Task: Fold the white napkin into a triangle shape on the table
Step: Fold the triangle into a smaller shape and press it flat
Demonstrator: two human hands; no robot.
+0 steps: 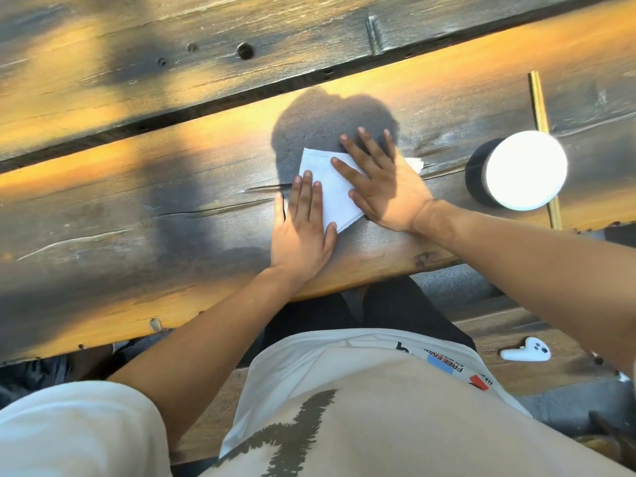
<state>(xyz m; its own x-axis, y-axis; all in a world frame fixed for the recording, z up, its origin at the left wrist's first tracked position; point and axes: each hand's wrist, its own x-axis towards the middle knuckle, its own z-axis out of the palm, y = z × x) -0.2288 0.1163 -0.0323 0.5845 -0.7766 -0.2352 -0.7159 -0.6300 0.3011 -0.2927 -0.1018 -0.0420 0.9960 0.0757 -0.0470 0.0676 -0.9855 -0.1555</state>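
Observation:
The white napkin [331, 191] lies folded flat on the wooden table [137, 208], near its front edge, with a pointed corner toward me. My left hand [303, 228] lies flat with straight fingers on the napkin's left edge. My right hand [382, 184] presses flat with spread fingers on the napkin's right side and hides that part. A small white corner [414, 164] of the napkin shows beyond my right hand.
A round black object with a white top [523, 170] stands on the table to the right. A thin wooden stick [543, 132] runs beside and under it. A white game controller [525, 351] lies on the bench at lower right.

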